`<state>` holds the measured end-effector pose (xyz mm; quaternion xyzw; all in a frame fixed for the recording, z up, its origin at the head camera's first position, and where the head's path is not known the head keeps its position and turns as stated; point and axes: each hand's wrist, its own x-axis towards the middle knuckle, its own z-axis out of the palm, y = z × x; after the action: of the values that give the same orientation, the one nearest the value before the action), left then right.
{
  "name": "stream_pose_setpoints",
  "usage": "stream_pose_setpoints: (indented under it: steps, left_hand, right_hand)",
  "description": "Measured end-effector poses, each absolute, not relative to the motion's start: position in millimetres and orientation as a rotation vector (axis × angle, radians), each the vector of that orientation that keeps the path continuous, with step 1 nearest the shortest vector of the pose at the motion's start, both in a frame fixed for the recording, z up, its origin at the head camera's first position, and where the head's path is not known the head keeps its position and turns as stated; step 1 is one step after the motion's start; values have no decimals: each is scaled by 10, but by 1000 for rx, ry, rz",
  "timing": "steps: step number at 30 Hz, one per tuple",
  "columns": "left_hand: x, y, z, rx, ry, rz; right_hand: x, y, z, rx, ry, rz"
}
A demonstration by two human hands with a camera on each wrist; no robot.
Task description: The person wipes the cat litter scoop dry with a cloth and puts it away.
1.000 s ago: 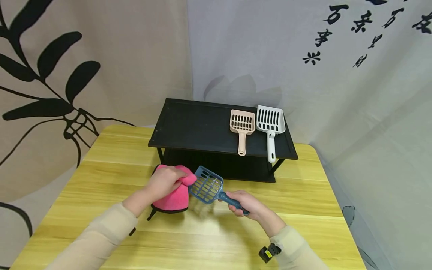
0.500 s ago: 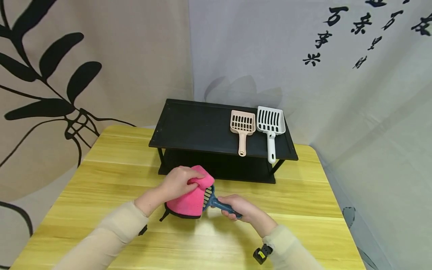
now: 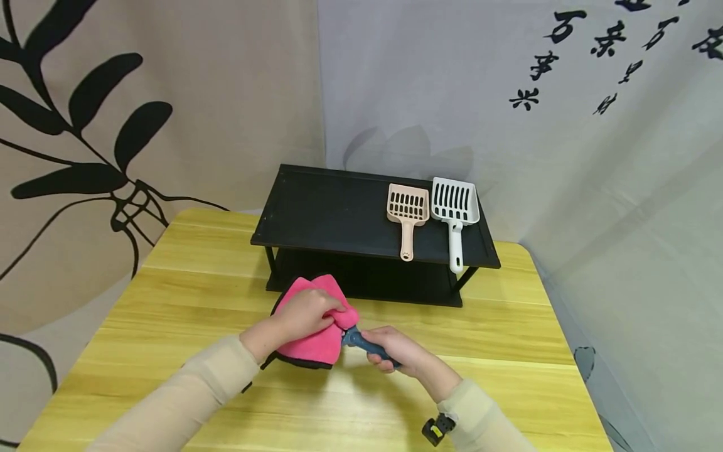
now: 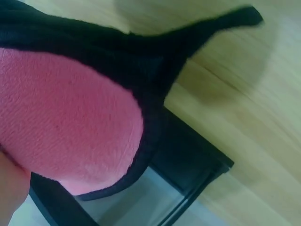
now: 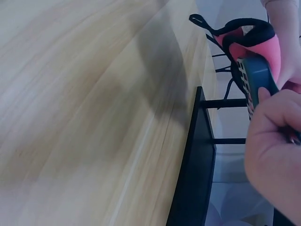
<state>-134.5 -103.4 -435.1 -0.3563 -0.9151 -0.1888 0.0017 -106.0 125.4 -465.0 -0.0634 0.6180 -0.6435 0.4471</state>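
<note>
My left hand [image 3: 305, 314] holds a pink cloth [image 3: 313, 348] with black edging, its fingers pinching a fold. The cloth drapes over the head of a blue slotted litter scoop, hiding most of it in the head view. My right hand [image 3: 398, 351] grips the scoop's handle [image 3: 358, 339]. From the right wrist, part of the slotted scoop head [image 5: 257, 75] shows against the cloth [image 5: 270, 49]. In the left wrist view the cloth [image 4: 70, 113] fills the left side, with a black loop trailing from its edge. Both things are held above the table.
A black two-tier rack [image 3: 333, 213] stands at the back of the wooden table [image 3: 214, 301], just beyond my hands. On its top shelf lie a beige litter scoop [image 3: 408, 204] and a white litter scoop [image 3: 454, 201], handles toward me. Printed curtains hang behind.
My left hand has moved right with the cloth, which now covers the scoop head that showed bare a second ago. The right hand has shifted slightly left.
</note>
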Motion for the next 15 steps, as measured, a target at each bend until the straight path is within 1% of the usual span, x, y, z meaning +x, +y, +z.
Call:
stream_pose_setpoints:
  steps: [9,15]
  left_hand:
    - [-1407,-1108,-4345,-1075,-2816,-407]
    - [-1447,-1272,-4391,-930,-2722,-385]
  right_hand:
    - [-1072,1288,-4629,-165,1547,-1610]
    - [-1071,1370,-4650,-183,1545,-1618]
